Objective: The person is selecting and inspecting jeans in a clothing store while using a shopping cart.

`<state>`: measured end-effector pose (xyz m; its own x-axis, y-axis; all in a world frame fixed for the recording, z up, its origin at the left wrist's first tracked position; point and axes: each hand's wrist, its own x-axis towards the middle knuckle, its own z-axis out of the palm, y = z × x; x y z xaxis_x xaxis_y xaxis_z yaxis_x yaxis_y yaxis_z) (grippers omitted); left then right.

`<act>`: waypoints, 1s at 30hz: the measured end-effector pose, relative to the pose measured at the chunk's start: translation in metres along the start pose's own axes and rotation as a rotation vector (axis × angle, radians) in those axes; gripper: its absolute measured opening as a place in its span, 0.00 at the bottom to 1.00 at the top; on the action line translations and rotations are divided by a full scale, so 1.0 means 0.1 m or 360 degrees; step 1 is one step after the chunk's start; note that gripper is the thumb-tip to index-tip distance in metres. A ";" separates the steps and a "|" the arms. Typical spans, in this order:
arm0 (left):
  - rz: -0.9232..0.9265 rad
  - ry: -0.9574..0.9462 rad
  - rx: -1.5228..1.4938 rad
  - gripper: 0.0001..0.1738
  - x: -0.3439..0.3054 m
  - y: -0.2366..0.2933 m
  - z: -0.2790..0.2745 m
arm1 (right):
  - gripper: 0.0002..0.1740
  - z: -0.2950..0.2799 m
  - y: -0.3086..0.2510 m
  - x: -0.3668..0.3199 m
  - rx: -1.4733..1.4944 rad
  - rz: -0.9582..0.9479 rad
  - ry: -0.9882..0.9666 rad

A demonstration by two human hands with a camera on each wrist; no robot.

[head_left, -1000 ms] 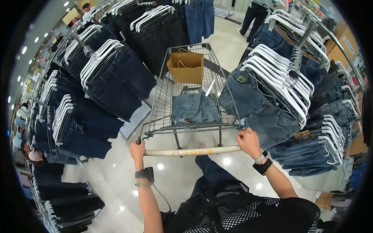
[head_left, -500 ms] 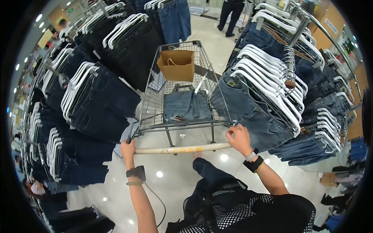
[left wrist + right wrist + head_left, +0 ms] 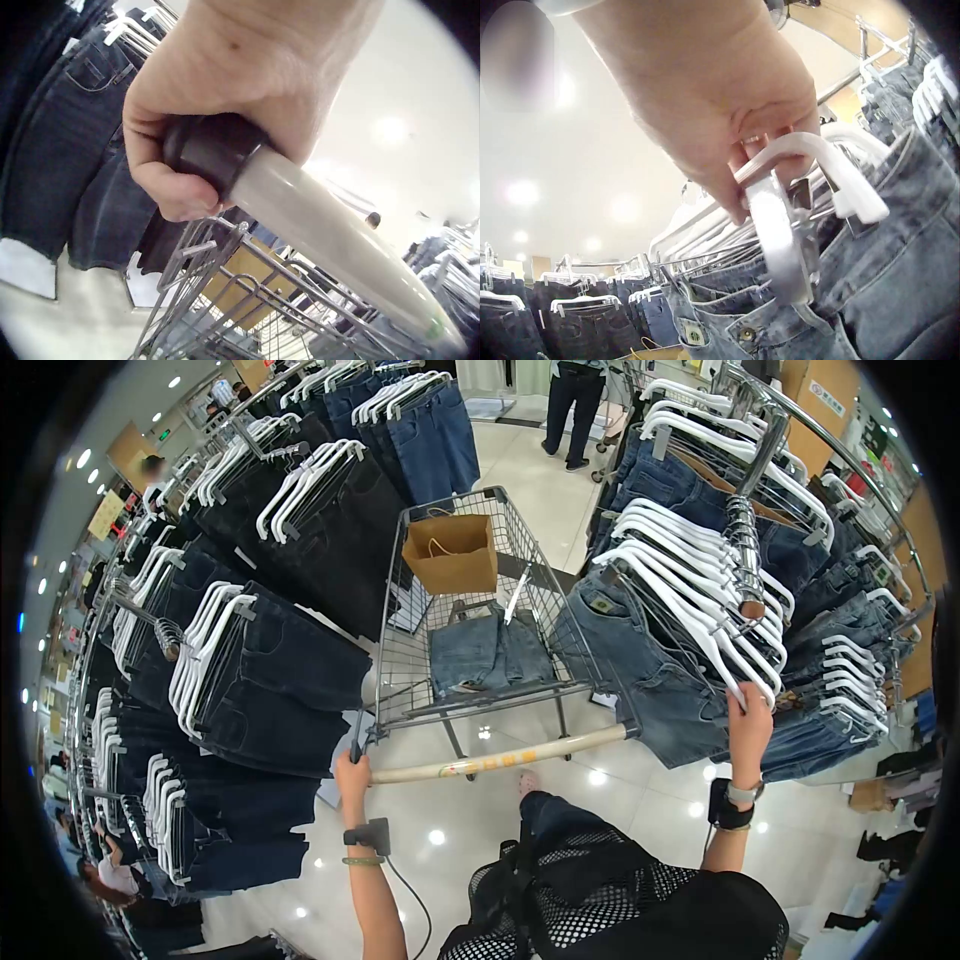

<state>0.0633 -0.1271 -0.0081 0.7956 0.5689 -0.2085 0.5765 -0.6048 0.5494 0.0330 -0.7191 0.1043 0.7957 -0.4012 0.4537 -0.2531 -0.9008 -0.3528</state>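
Note:
My left hand (image 3: 352, 775) grips the left end of the shopping cart's cream handle (image 3: 490, 762); in the left wrist view its fingers curl round the dark end cap (image 3: 210, 154). To the right, my right hand (image 3: 750, 725) holds the near end of a white hanger (image 3: 780, 150) on the rack of grey-blue jeans (image 3: 900, 277). The fingers bend round the hanger beside its metal clip (image 3: 776, 232), partly hidden behind it. Folded jeans (image 3: 490, 650) lie in the wire cart (image 3: 395, 670), with a brown paper bag (image 3: 450, 555) behind them.
Dark jeans (image 3: 290, 650) on white hangers crowd the left side of the cart. The metal rack rail (image 3: 765, 455) and its hangers stand close on the right. Ahead, a person in dark trousers (image 3: 575, 410) stands on the pale tiled floor (image 3: 520, 455).
My right hand has left the cart handle and moved right to the hanger. The left hand stays on the handle, which now slants up to the right.

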 end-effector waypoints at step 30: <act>0.0098 0.0147 -0.0062 0.10 -0.47 -0.76 -0.31 | 0.11 3.16 -2.47 0.66 0.1657 0.0861 -0.1210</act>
<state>-0.0239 -0.0910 -0.0145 0.8076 0.5814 -0.0989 0.5180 -0.6192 0.5901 0.3217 -0.4706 -0.0372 0.9167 -0.1657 -0.3635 -0.3679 0.0048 -0.9299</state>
